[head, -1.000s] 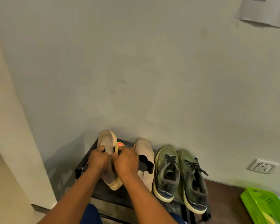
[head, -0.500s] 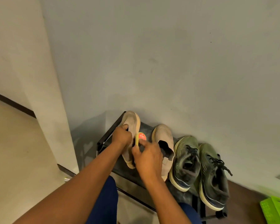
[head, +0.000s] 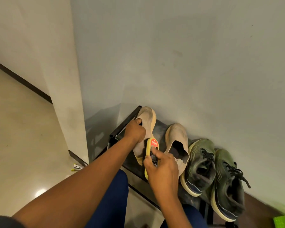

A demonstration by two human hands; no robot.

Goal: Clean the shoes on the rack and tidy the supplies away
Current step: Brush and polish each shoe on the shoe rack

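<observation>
Your left hand [head: 135, 130] grips the beige shoe [head: 146, 129], tilted on the rack [head: 122, 127] at 12 o'clock. Right hand [head: 161, 170] fingers curl round the yellow brush [head: 150, 152], bristles on its side. Judgement: use short strokes and brace the shoe firmly.

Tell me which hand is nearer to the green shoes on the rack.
Right. The right hand, holding the yellow brush, is one beige shoe away from the green shoes; the left hand holds the far beige shoe.
</observation>
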